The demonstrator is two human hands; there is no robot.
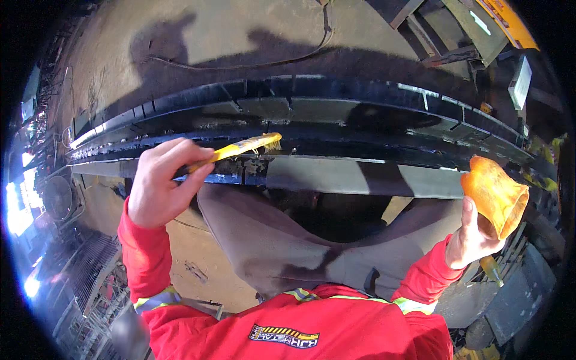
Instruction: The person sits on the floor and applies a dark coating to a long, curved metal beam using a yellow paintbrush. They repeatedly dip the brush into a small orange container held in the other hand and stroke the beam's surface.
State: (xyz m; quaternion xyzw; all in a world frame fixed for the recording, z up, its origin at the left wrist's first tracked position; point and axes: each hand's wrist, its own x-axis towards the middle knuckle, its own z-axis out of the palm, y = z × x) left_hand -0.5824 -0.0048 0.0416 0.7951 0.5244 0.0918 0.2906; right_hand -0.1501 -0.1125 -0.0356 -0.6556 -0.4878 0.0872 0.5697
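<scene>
My left hand (161, 180) grips a yellow-handled brush (243, 146), its bristles resting on the dark, wet-looking steel beam (336, 114) that runs across in front of me. My right hand (473, 237) is raised at the right and holds an orange cup-shaped plastic container (495, 193), tilted with its opening toward the lower right. Both sleeves are red with reflective stripes. My legs in grey trousers (282, 246) show below the beam.
A grey steel flange (336, 175) forms the beam's near edge. A cable (252, 63) lies on the concrete floor beyond, crossed by shadows. Steel frames (450, 30) lie at the top right, metal gratings (90, 270) at the lower left, dark metal parts at the lower right.
</scene>
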